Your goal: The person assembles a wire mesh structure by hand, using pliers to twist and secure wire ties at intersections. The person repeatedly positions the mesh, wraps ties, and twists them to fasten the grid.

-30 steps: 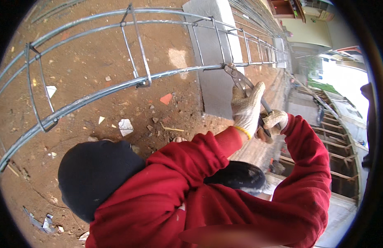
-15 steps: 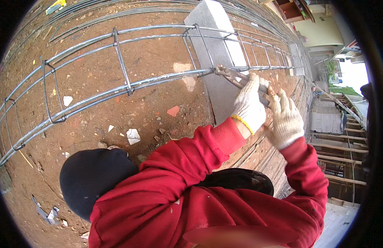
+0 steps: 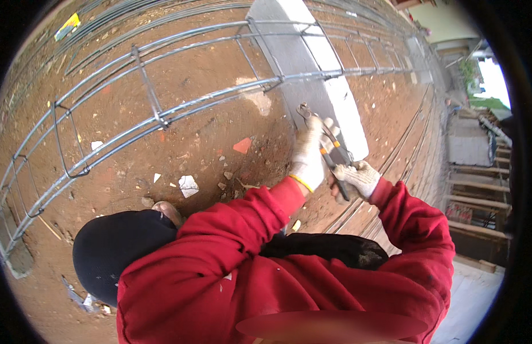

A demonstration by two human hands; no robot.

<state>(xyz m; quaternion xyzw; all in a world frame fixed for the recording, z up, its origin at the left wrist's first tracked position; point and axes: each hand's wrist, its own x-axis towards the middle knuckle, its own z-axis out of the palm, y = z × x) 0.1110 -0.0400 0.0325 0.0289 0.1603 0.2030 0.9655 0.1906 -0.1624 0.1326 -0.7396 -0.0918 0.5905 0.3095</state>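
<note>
My left hand (image 3: 309,153), in a white knit glove with a yellow cuff edge, is closed around a pair of pincers (image 3: 332,136) just behind the rounded metal jaws. The dark handles carry orange bands and spread apart toward my right. My right hand (image 3: 357,176), gloved in off-white, is closed at the lower handle end; its fingertips are partly hidden. Beyond the jaws runs a rebar cage (image 3: 203,103) of long steel bars with square stirrups. The pincers are apart from its near bar, over a grey concrete block (image 3: 329,106).
The cage spans from lower left to far right, over the block. Several loose bars (image 3: 157,17) lie along the far side, with more steel rods on the ground at right. Broken tile pieces (image 3: 188,186) dot the brown soil. Wooden planks (image 3: 478,198) stand at far right.
Both hands have drawn back toward me with the pincers, off the cage's near bar. The handles now show spread between the hands. The view has shifted a little.
</note>
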